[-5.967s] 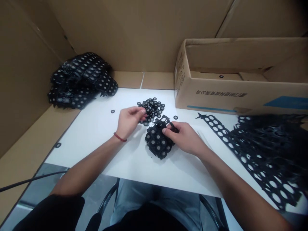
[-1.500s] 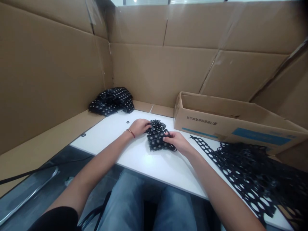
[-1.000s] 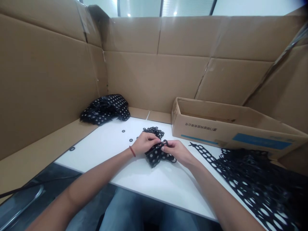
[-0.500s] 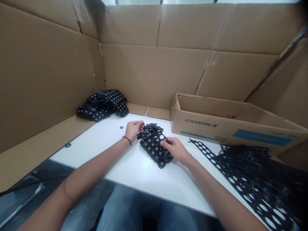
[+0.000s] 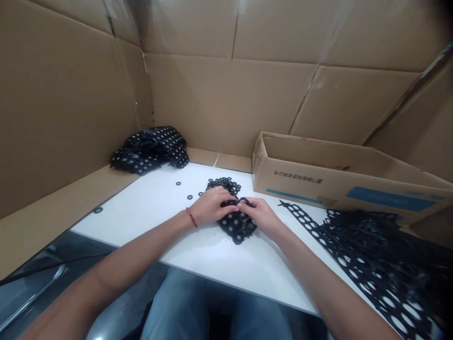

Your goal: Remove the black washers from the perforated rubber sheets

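- The small black sheet dotted with grey-centred round discs is bunched between the two hands, low over the middle of the white worktop.
- Right hand: thumb and fingers pinched together on the sheet's upper right part.
- Left hand: fingers curled over the top edge, black material between them and the thumb, nearly meeting the right thumb; how firmly they press cannot be told.
- The step in hand looks like working a disc loose from the sheet; it seems to call for a steady right grip and a small, close pull by the left.
- Just behind the left hand sits the heap of loose small black rings, partly hidden by it.
- The worktop's front edge passes beneath both forearms; its widest stretch lies left of the heap, a few stray rings on it.
- Rightward room is tighter: the long brown cardboard box stands behind, and the tangled black perforated strips lie beside the right forearm.
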Demonstrator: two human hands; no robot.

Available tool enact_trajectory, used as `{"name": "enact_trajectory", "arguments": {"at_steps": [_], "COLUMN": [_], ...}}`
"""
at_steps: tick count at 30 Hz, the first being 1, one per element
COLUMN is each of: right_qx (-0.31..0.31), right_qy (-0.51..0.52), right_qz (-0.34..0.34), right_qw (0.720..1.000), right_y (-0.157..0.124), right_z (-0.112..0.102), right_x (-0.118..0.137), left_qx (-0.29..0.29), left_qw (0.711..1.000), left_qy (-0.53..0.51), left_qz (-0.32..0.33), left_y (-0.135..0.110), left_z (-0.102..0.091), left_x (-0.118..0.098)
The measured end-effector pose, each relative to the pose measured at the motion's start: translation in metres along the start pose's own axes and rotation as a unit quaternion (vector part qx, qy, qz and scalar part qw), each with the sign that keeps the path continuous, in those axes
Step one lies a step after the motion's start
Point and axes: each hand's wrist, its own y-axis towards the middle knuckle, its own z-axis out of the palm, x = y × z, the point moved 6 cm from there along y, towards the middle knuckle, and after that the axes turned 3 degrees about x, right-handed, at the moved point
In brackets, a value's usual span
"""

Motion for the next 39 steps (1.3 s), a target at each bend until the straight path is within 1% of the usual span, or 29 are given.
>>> {"name": "enact_trajectory", "arguments": {"at_steps": [1, 2, 3, 4, 6, 7, 8, 12, 14, 16, 18, 21, 23, 26, 28, 30, 32, 34, 35, 36, 37, 39], "right_qx": [0.0, -0.001, -0.003, -0.005, -0.012, -0.016, -0.02, -0.032, -0.035, -0.036, -0.032, -0.033, -0.036, -0.011, 0.015, 0.033, 0.038, 0.035, 0.033, 0.033, 0.034, 0.032], "right_qy": [-0.001, -0.002, -0.003, -0.003, -0.002, -0.001, -0.001, -0.006, -0.01, -0.013, -0.015, -0.012, 0.001, 0.045, 0.081, 0.109, 0.125, 0.131, 0.132, 0.131, 0.13, 0.125], "right_qz": [0.0, 0.001, 0.003, 0.005, 0.014, 0.02, 0.027, 0.05, 0.055, 0.059, 0.062, 0.076, 0.088, 0.095, 0.093, 0.089, 0.085, 0.081, 0.079, 0.074, 0.069, 0.052], "right_qw": [1.0, 1.0, 1.0, 1.0, 1.0, 1.0, 0.999, 0.998, 0.998, 0.998, 0.997, 0.997, 0.996, 0.994, 0.992, 0.99, 0.988, 0.987, 0.988, 0.988, 0.989, 0.99], "right_y": [0.0, -0.001, -0.001, -0.002, -0.002, -0.002, -0.002, -0.001, 0.0, -0.001, -0.002, -0.002, -0.002, -0.002, -0.003, -0.004, -0.005, -0.005, -0.005, -0.005, -0.005, -0.005], "right_z": [0.0, 0.0, 0.0, 0.001, 0.001, 0.002, 0.002, 0.002, 0.002, 0.002, 0.002, 0.0, -0.002, -0.001, 0.002, 0.005, 0.005, 0.004, 0.004, 0.003, 0.003, 0.003], "right_x": [0.001, 0.002, 0.003, 0.004, 0.005, 0.005, 0.004, 0.001, 0.0, 0.0, -0.001, -0.003, -0.005, -0.005, -0.004, -0.002, -0.001, -0.002, -0.003, -0.003, -0.002, 0.001], "left_qx": [0.002, -0.002, -0.013, -0.03, -0.074, -0.094, -0.11, -0.14, -0.144, -0.148, -0.16, -0.181, -0.172, -0.138, -0.123, -0.116, -0.09, -0.013, 0.023, 0.05, 0.064, 0.056], "left_qw": [1.0, 0.999, 0.995, 0.987, 0.961, 0.949, 0.941, 0.934, 0.932, 0.929, 0.923, 0.916, 0.924, 0.945, 0.955, 0.967, 0.985, 0.997, 0.998, 0.998, 0.998, 0.996], "left_qy": [-0.022, -0.051, -0.086, -0.12, -0.172, -0.184, -0.187, -0.169, -0.163, -0.157, -0.142, -0.098, -0.058, -0.001, 0.026, 0.053, 0.076, 0.071, 0.062, 0.047, 0.022, -0.057], "left_qz": [0.001, -0.015, -0.05, -0.1, -0.202, -0.239, -0.261, -0.281, -0.288, -0.3, -0.319, -0.344, -0.336, -0.295, -0.268, -0.221, -0.125, -0.039, -0.016, -0.007, -0.01, -0.04], "left_y": [0.0, 0.001, 0.001, 0.001, -0.001, -0.002, -0.003, -0.002, 0.0, 0.001, 0.0, -0.008, -0.01, -0.008, -0.004, 0.0, 0.003, 0.004, 0.002, 0.001, -0.001, -0.002], "left_z": [0.002, 0.003, 0.003, 0.003, 0.003, 0.003, 0.003, 0.008, 0.01, 0.009, 0.001, -0.017, -0.026, -0.027, -0.025, -0.025, -0.023, -0.012, -0.006, -0.001, 0.002, 0.005], "left_x": [0.0, 0.003, 0.01, 0.018, 0.036, 0.043, 0.048, 0.057, 0.061, 0.068, 0.079, 0.096, 0.1, 0.09, 0.076, 0.055, 0.03, 0.01, 0.004, 0.001, 0.0, 0.002]}}
